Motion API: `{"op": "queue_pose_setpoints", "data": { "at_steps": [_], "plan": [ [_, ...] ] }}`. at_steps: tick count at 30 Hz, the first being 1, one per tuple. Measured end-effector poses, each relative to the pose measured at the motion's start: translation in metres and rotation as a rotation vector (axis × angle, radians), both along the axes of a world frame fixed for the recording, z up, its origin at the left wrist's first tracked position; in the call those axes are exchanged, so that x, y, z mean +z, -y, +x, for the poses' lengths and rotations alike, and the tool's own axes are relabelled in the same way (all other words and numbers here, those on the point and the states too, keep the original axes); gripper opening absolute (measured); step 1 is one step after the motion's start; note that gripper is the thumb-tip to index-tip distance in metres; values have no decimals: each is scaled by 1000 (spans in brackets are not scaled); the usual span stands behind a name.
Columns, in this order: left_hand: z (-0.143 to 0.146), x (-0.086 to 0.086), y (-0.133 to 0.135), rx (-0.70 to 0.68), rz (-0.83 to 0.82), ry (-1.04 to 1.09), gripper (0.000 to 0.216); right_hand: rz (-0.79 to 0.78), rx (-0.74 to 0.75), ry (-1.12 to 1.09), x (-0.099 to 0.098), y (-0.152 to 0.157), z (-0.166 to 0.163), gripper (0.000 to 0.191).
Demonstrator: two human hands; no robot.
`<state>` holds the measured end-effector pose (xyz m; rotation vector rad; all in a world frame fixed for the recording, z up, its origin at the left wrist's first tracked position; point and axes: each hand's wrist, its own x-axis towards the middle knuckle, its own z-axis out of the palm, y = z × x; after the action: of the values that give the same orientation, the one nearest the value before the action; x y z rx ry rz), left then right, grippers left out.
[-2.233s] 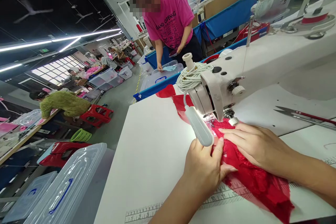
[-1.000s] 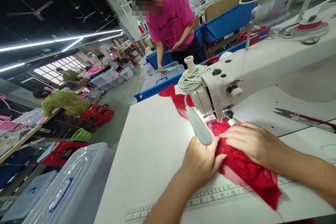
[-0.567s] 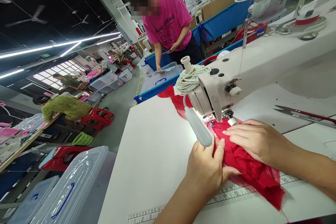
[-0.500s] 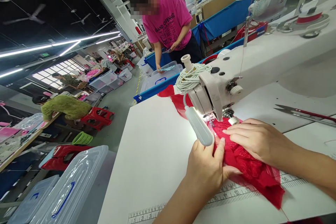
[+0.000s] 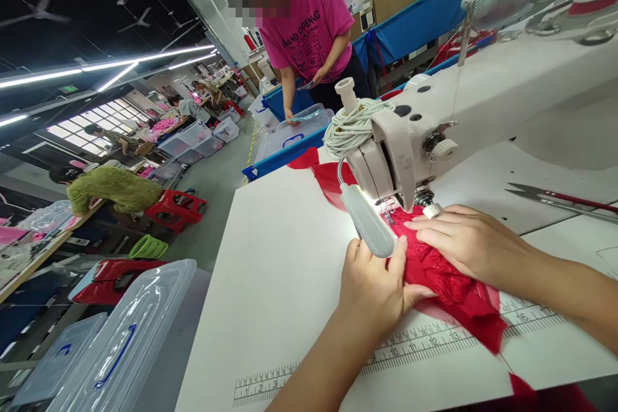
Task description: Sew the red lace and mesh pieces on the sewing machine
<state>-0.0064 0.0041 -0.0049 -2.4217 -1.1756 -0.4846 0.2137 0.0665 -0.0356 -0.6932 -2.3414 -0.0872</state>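
A piece of red lace fabric [image 5: 449,286] lies on the white sewing table [image 5: 280,270] and runs under the foot of a white sewing machine [image 5: 463,116]. My left hand [image 5: 376,286] presses on the fabric's left edge, thumb and fingers pinching it just below the machine's white lamp [image 5: 367,228]. My right hand [image 5: 466,241] lies flat on the fabric to the right of the needle, fingers stretched toward the presser foot. More red fabric [image 5: 328,177] comes out behind the machine.
Thread snips [image 5: 560,199] lie on the table at right. A printed ruler [image 5: 410,347] runs along the table's front. Clear plastic bins [image 5: 120,347] stand at lower left. A person in a pink shirt [image 5: 309,32] bends over a bin [image 5: 290,138] beyond the table; others work at left.
The red fabric has fed further under the machine, so less of it trails toward me. Both hands stay on it and have shifted slightly up toward the needle. The view has tilted down a little.
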Motion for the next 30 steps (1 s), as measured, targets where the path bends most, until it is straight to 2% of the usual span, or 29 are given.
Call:
{"op": "queue_pose_setpoints", "data": {
  "at_steps": [11, 15, 18, 20, 23, 25, 27, 29, 30],
  "plan": [
    [0, 3, -4, 46, -88, -11, 75, -49, -23, 19, 6, -8, -2, 34],
    [-3, -1, -5, 55, -121, -20, 71, -79, 14, 63, 11, -10, 0, 37],
    [-5, -4, -4, 62, -150, -42, 71, -100, 58, 11, 16, -9, 1, 37],
    [-4, -1, 0, 89, -176, -65, 73, -130, 69, -44, 19, -6, 1, 39],
    [1, 17, 15, 105, -219, -92, 76, -128, 46, -79, 23, 0, 3, 39],
    [5, 30, 27, 62, -272, -91, 64, -112, 39, -59, 24, 6, 7, 39],
    [9, 38, 37, -10, -326, -100, 41, -156, 58, 5, 26, 14, 12, 36],
    [13, 36, 43, -79, -279, -130, 19, -228, 90, 91, 28, 22, 18, 32],
    [14, 32, 43, -114, -220, -146, 15, -244, 96, 113, 29, 26, 21, 30]
  ]
}}
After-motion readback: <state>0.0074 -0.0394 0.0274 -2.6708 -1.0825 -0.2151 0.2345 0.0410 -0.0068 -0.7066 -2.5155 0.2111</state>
